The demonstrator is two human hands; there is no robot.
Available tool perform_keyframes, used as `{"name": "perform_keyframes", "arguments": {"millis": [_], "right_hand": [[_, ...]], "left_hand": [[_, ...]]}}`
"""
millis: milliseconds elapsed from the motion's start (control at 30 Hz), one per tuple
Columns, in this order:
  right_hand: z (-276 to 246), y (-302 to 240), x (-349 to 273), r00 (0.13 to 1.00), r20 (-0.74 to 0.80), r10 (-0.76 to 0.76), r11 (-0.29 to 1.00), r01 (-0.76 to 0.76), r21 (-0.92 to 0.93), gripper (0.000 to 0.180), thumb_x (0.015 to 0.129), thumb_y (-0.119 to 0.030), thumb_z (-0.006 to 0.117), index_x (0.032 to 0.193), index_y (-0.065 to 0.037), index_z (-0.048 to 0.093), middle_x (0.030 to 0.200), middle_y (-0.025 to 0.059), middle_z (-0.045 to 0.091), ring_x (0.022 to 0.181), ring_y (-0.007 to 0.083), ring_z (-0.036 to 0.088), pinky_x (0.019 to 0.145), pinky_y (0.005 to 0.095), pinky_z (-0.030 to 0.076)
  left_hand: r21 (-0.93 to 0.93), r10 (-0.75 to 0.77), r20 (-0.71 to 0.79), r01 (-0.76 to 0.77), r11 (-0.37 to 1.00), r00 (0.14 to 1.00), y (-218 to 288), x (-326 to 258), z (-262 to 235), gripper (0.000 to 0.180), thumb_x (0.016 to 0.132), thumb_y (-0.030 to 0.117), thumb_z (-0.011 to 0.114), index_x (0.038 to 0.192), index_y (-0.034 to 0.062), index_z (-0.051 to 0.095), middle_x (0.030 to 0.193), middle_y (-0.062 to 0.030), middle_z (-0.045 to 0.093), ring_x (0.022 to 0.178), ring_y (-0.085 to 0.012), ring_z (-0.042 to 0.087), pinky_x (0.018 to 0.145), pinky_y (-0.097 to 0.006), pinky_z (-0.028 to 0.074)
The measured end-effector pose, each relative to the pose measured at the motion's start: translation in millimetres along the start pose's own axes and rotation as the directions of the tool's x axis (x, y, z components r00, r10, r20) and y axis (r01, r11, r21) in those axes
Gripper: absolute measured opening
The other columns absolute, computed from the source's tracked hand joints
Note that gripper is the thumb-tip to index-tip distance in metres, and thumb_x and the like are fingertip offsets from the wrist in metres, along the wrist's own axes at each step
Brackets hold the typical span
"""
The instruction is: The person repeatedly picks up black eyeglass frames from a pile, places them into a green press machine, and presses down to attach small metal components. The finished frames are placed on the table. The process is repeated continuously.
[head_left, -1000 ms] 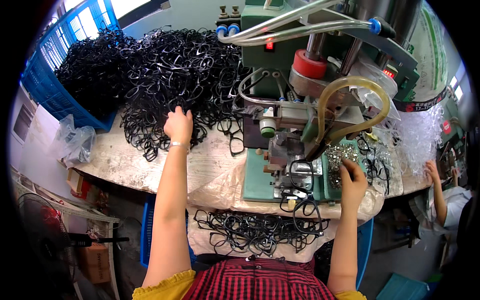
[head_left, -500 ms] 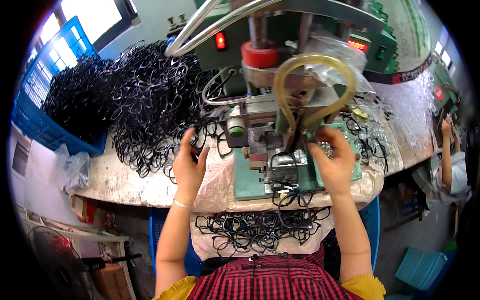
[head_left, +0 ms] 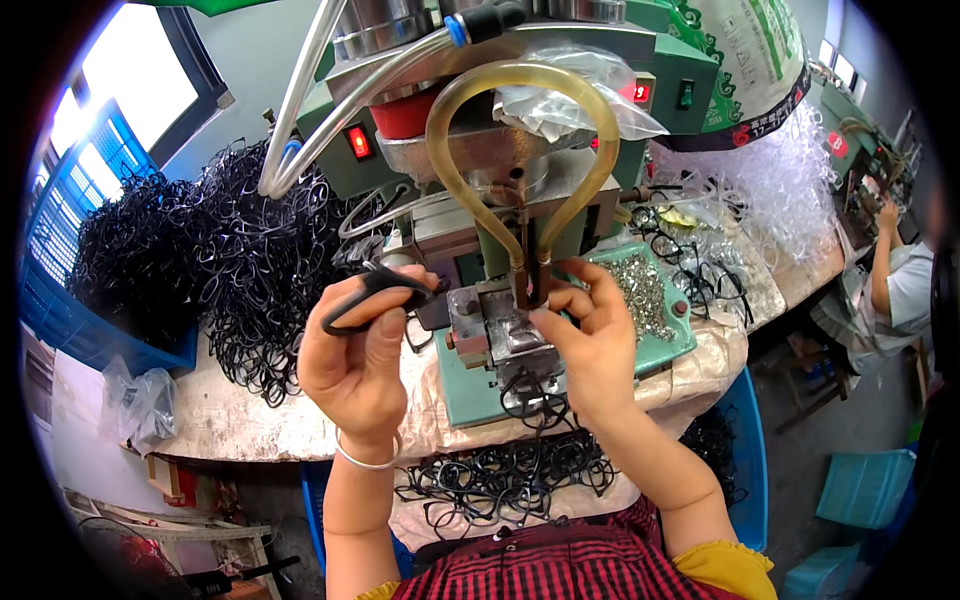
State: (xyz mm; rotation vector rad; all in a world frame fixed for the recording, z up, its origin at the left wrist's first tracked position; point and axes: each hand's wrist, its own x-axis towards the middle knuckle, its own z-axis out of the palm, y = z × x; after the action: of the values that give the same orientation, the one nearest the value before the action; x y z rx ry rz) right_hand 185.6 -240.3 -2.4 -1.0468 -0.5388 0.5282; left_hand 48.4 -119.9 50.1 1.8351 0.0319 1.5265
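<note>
My left hand (head_left: 362,365) holds a black eyeglass frame (head_left: 375,290) up in front of the green press machine (head_left: 520,150). My right hand (head_left: 590,345) is at the machine's small metal fixture (head_left: 500,330); its fingertips pinch at the spot under the press head, and what they hold is too small to tell. A yellowish hose loop (head_left: 520,130) hangs just above the fixture. A heap of small silver metal parts (head_left: 645,290) lies on the green tray beside my right hand.
A big pile of black eyeglass frames (head_left: 220,260) covers the bench at left, next to a blue crate (head_left: 60,300). More black frames (head_left: 500,475) lie in my lap area below the bench edge. Another person (head_left: 900,280) works at the far right.
My left hand took a black frame from the pile at left and carried it to the machine. My right hand rose from the green tray to the fixture. The view moved closer.
</note>
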Motion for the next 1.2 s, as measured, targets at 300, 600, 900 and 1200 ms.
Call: {"name": "perform_keyframes", "arguments": {"millis": [300,600,900,1200], "right_hand": [[-94.6,17.9,28.0,0.955,0.184,-0.235,0.23,0.238,-0.944,0.031,0.076,-0.014,0.073,0.105,-0.005,0.07,0.123,0.0209,0.061,0.124,0.0393,0.051,0.106,0.0465,0.039],[-137.0,52.1,31.0,0.873,0.207,-0.441,0.08,0.268,-0.96,0.012,0.073,-0.011,0.076,0.082,-0.007,0.071,0.119,0.0187,0.061,0.12,0.0384,0.054,0.1,0.0451,0.044],[-138.2,53.8,46.6,0.859,0.373,-0.35,-0.081,0.369,-0.926,0.02,0.074,-0.01,0.074,0.091,-0.005,0.065,0.117,0.0179,0.062,0.118,0.0391,0.055,0.097,0.0462,0.045],[-130.7,46.8,38.6,0.877,0.082,-0.473,0.314,0.254,-0.915,0.011,0.083,-0.006,0.068,0.093,-0.002,0.069,0.088,0.0122,0.069,0.081,0.0272,0.066,0.076,0.0364,0.051]], "left_hand": [[-0.198,0.297,0.513,-0.226,0.954,0.805,-31.5,-55.2,22.5,0.026,0.075,0.003,0.069,0.099,0.0066,0.074,0.108,-0.0097,0.074,0.073,-0.0232,0.068,0.064,-0.032,0.051],[-0.186,0.302,0.559,-0.239,0.953,0.772,-39.0,-50.3,22.5,0.025,0.07,0.001,0.065,0.093,0.0054,0.073,0.1,-0.011,0.074,0.071,-0.0241,0.067,0.058,-0.031,0.049],[0.203,0.1,0.419,-0.2,0.958,0.903,-5.0,-120.7,-8.3,0.04,0.08,0.024,0.077,0.114,0.0066,0.065,0.128,-0.0135,0.064,0.116,-0.0311,0.062,0.106,-0.049,0.041],[0.809,-0.192,-0.175,0.252,0.531,0.966,-0.4,-66.9,-183.6,0.012,0.09,0.001,0.061,0.102,0.0003,0.065,0.1,-0.0102,0.068,0.091,-0.0226,0.063,0.084,-0.034,0.049]]}}
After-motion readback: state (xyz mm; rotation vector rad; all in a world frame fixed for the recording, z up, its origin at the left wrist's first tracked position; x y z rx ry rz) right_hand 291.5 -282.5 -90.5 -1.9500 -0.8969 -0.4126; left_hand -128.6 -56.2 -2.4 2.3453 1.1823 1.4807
